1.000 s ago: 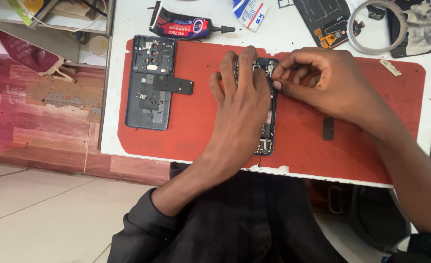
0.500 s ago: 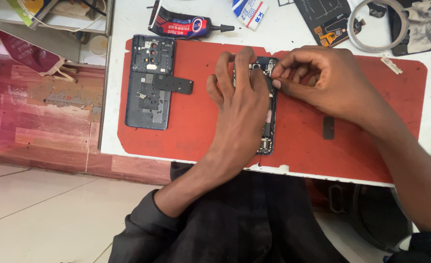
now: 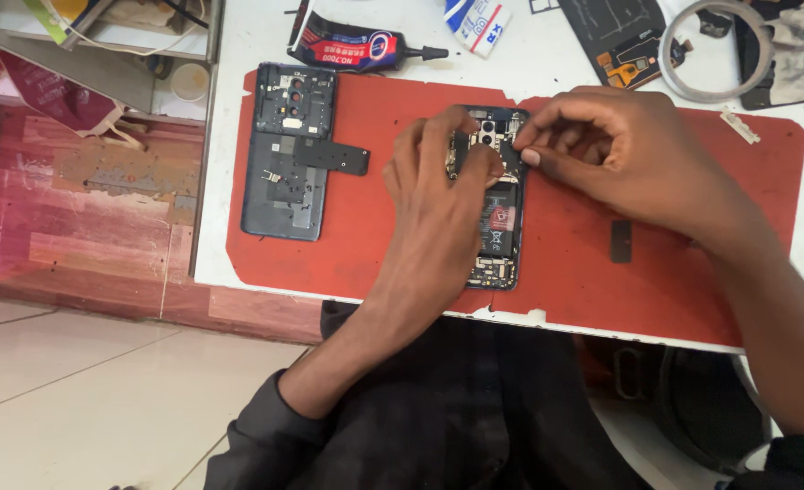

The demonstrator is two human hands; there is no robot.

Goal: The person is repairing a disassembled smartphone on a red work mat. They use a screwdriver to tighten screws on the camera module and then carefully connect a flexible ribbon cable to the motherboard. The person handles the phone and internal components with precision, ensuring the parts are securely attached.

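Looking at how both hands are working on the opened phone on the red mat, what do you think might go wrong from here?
The right hand pinches at the top of the opened phone; a slip may damage its exposed parts. The left hand covers the phone's left side, hiding it. The small black part lies loose on the red mat near the right forearm and might get swept off.

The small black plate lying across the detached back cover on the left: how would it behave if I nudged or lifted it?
The black plate looks thin and flat, so probably light and stiff. It rests loose on the back cover, overhanging its right edge toward the red mat, so a nudge would likely slide or tip it off.
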